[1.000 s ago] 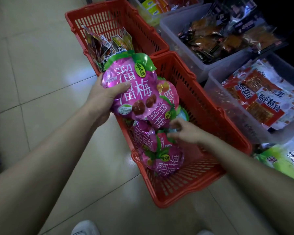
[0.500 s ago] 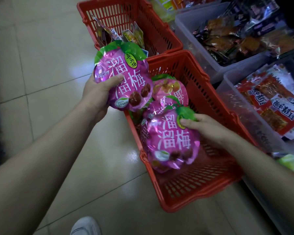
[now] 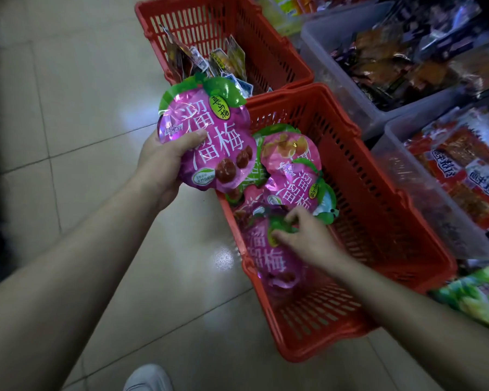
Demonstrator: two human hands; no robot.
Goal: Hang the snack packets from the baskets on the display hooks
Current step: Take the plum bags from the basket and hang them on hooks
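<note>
A round pink packet [image 3: 206,142] was gripped in the left hand [image 3: 164,165], with the thumb laid across its front, and was held over the floor [image 3: 68,114] just beside the left rim of the near red basket [image 3: 373,179]. Large white characters reading 溜溜梅 were printed on it. A yellow-green oval label sat under its green leaf-shaped header, and two brown plums were pictured at the lower right. The writing on a small white-and-green badge was too small to be read. The right hand [image 3: 302,238] was lowered into the near basket, where the green header of a second pink packet [image 3: 266,261] was pinched between curled fingers and thumb. The same white characters could be made out on it. More pink packets [image 3: 291,176] of that brand were piled in the basket. In the far red basket [image 3: 266,46] darker packets [image 3: 209,60] were stood, their print unreadable. To the right, red packets [image 3: 463,165] with white lettering were laid in a grey bin [image 3: 418,198].
</note>
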